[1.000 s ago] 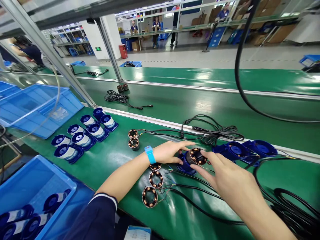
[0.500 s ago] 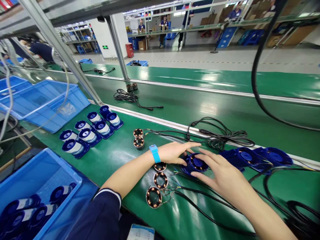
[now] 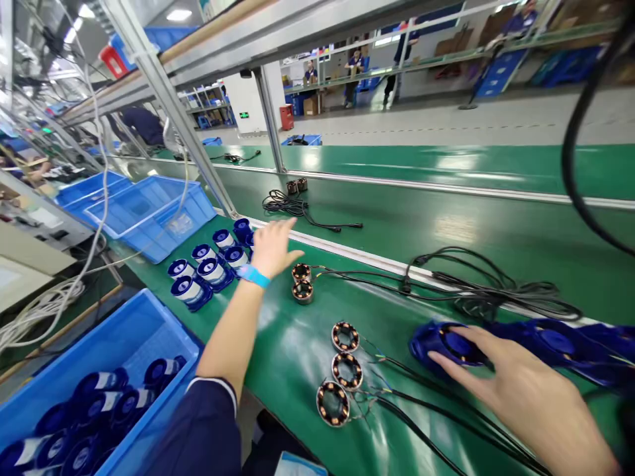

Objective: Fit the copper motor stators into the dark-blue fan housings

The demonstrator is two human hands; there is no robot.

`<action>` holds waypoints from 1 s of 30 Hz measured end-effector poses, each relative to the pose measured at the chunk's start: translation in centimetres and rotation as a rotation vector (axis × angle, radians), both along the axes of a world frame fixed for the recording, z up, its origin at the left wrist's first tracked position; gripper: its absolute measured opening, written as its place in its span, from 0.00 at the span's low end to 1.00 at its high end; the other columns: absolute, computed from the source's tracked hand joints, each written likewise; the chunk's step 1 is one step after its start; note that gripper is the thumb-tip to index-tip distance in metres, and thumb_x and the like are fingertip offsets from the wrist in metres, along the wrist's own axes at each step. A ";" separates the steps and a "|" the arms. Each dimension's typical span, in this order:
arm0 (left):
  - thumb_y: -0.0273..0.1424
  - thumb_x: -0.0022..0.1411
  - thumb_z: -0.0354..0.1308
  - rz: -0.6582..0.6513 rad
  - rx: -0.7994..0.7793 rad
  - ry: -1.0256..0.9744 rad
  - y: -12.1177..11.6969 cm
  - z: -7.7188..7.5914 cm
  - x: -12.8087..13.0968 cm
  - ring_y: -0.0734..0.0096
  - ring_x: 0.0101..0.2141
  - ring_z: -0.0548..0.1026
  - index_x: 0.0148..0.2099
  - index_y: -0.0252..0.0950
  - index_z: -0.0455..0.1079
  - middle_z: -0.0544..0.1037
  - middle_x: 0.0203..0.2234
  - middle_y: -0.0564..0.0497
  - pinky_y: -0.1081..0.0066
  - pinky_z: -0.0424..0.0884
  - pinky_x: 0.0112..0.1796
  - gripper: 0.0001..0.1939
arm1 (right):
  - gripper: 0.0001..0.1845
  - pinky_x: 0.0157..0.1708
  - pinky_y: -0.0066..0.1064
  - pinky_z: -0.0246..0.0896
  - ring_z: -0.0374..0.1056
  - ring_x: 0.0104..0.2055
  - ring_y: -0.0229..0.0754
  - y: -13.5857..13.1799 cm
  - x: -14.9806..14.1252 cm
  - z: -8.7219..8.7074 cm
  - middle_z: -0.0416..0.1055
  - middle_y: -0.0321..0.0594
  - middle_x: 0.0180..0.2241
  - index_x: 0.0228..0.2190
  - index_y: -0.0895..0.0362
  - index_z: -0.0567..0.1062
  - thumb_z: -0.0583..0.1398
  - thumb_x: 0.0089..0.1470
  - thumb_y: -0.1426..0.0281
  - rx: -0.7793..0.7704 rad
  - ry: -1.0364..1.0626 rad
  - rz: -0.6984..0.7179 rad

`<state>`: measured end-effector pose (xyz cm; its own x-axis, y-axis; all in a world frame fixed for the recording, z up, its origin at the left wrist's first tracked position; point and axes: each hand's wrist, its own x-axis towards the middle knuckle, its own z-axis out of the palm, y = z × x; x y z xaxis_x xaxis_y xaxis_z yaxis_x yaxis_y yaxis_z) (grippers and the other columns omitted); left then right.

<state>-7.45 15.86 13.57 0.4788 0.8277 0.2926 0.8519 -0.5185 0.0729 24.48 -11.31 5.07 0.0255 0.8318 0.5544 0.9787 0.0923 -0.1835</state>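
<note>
My right hand (image 3: 526,377) has its thumb and fingers around the rim of a blue motor housing (image 3: 425,345), which has a ring of copper coils inside. My left hand (image 3: 272,250), with a blue wristband, is stretched out with thumb and fingers apart, beside the rows of blue housings with white labels (image 3: 211,270). It covers part of the rear right housing; contact there cannot be made out. Between my arms lie three copper-wound stator rings (image 3: 346,371) with leads to black cables (image 3: 421,423). Two more stators (image 3: 302,291) sit just right of my left hand.
More blue housings (image 3: 553,340) stand right of my right hand. Coiled black cables (image 3: 496,291) lie along the white rail. A blue bin (image 3: 163,324) with housings is at lower left, other blue bins (image 3: 153,225) behind. A metal post (image 3: 178,112) rises near the housings.
My left hand has left the housing with coils and moved left to the labelled housings. My right hand stays on the coil-fitted housing, now slightly blurred. The view has shifted left.
</note>
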 end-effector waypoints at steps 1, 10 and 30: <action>0.42 0.58 0.67 0.110 0.017 0.081 1.4 -0.3 -1.6 0.40 0.65 0.56 0.70 0.37 0.52 0.62 0.64 0.36 0.42 0.51 0.62 0.44 | 0.26 0.31 0.48 0.65 0.72 0.38 0.62 -0.1 0.1 0.4 0.74 0.53 0.44 0.50 0.58 0.70 0.50 0.66 0.51 -0.001 -0.061 -0.073; 0.34 0.59 0.62 0.177 -0.111 0.326 6.9 -1.8 -7.9 0.43 0.63 0.61 0.64 0.38 0.63 0.70 0.58 0.38 0.37 0.45 0.62 0.31 | 0.20 0.48 0.54 0.66 0.66 0.53 0.63 0.7 -1.0 2.7 0.66 0.56 0.56 0.53 0.60 0.71 0.56 0.66 0.61 -0.002 -0.194 -0.050; 0.47 0.42 0.76 -0.650 -0.548 -0.464 -10.9 -3.5 8.2 0.57 0.51 0.75 0.59 0.40 0.61 0.76 0.49 0.46 0.61 0.71 0.53 0.46 | 0.13 0.47 0.35 0.71 0.72 0.50 0.43 -1.2 -3.5 7.4 0.69 0.41 0.56 0.52 0.53 0.71 0.54 0.69 0.68 0.094 -0.083 0.080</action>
<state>0.73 5.00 10.08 0.8256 0.5196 0.2199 0.2362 -0.6722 0.7017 20.98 -12.54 12.45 -0.0876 0.7736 0.6275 0.9790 0.1832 -0.0892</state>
